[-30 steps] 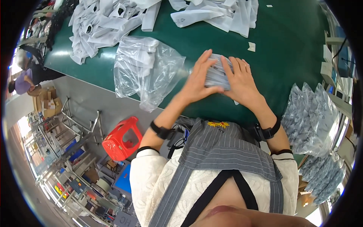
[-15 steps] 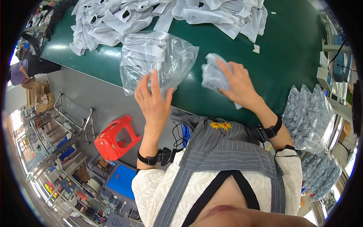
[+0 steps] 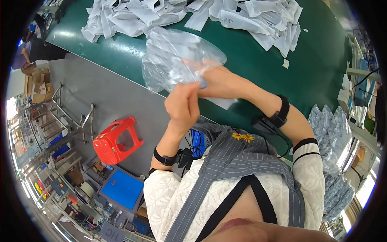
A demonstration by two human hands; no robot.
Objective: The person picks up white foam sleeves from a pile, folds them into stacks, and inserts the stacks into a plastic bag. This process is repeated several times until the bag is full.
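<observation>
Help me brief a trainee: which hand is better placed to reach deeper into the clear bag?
The right hand, probably: its blurred fingers appear to be under the film of the clear bag. The left hand seems to have its grip closed on the bag's near edge, better suited to steadying it.

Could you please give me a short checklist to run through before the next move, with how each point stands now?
1. Left hand on the clear plastic bag: ok, its fingers are closed at the bag's near edge.
2. Right hand at the bag: ok, its fingers show through the film.
3. What the right hand holds: cannot tell, film and blur hide it.
4. Black bands worn: ok, one around each forearm.
5. Red stool away from both hands: ok, it stands on the floor beside the green table.
</observation>
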